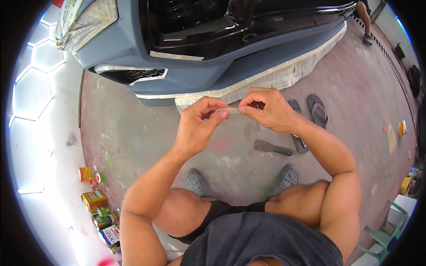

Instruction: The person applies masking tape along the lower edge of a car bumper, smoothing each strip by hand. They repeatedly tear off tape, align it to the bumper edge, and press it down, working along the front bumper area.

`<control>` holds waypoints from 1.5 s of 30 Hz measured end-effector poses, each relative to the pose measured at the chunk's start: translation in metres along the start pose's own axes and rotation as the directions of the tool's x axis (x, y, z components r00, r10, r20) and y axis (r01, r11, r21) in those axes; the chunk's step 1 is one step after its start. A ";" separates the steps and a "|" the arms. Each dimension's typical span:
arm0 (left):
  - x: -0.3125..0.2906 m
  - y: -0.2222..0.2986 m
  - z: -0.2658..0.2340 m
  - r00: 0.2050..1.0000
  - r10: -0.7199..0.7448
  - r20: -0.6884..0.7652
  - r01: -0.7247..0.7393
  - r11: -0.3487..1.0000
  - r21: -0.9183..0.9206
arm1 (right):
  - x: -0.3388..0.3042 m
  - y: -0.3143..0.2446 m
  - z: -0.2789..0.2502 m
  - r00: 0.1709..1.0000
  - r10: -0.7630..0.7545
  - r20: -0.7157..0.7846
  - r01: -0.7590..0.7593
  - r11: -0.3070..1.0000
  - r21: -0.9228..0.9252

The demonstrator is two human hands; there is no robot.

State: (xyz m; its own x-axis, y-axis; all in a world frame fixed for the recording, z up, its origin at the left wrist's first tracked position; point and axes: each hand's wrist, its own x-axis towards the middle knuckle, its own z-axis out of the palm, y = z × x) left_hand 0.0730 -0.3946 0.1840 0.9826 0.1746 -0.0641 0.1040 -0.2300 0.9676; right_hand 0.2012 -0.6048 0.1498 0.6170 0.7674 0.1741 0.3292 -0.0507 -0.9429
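Observation:
Between my two hands a short pale strip of tape [233, 110] stretches over the floor, just in front of the car's bumper. My left hand [199, 122] pinches one end between thumb and fingers. The other end is pinched in my right hand [269, 111], its fingers curled in. Ahead of them is the grey-blue car bumper [191, 73], with newspaper masking [284, 75] along its lower edge. Tape also lines the dark mesh opening [142, 76] at the bumper's left, and a tape strip [176, 56] lies below the glossy black panel [204, 33].
A putty knife [273, 147] and a pair of dark flip-flops [317, 111] lie on the floor near my right forearm. Several paint cans [94, 199] line the left wall. At the right are a green plastic chair [384, 239] and a small orange tub [402, 129]. Another person's leg [364, 20] shows at the far right.

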 end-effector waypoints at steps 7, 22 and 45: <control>0.000 -0.012 -0.004 0.996 -0.065 -0.067 0.066 0.998 0.022 | 0.002 -0.006 0.008 0.997 -0.074 0.018 0.076 0.992 -0.100; -0.006 -0.021 -0.011 0.977 -0.194 -0.084 0.207 0.957 0.201 | -0.001 0.023 0.022 0.996 -0.071 0.049 0.076 0.990 -0.115; 0.001 -0.024 -0.036 0.965 -0.083 -0.250 0.161 0.938 0.308 | 0.066 0.026 0.044 0.963 -0.140 -0.232 0.057 0.942 -0.332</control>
State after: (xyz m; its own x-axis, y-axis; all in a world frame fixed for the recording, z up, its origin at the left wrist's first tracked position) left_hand 0.0662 -0.3540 0.1700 0.9006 0.4270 -0.0815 0.3030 -0.4822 0.8220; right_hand 0.2193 -0.5270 0.1239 0.7137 0.5976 0.3654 0.5822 -0.2160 -0.7838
